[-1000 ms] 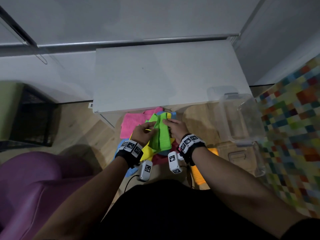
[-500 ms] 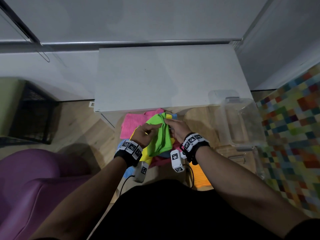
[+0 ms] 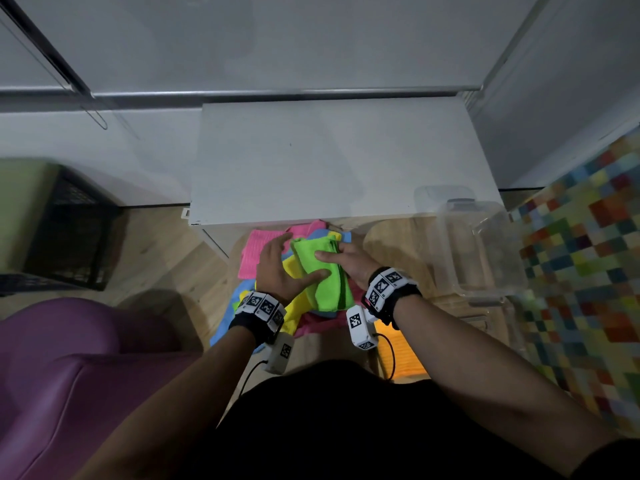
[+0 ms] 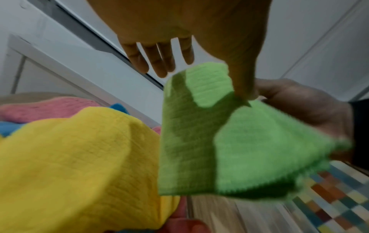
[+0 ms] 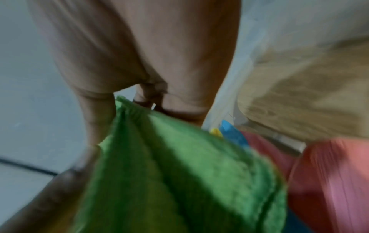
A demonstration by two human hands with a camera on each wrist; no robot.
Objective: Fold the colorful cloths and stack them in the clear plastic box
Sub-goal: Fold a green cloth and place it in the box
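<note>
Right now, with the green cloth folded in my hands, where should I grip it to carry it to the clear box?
Probably pinch the green cloth along its right long edge, where the stacked layers show as a darker band, coming from the right with your right hand, which already holds there. The clear plastic box sits on that side, so the layers should stay together; your left hand only touches it with a thumb.

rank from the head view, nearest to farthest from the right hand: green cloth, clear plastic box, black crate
1. Folded bright green cloth: in the right hand, pinched at its right edge.
2. Clear plastic box: on the floor, off to the right.
3. Black slatted crate: far left, past the left hand.
</note>
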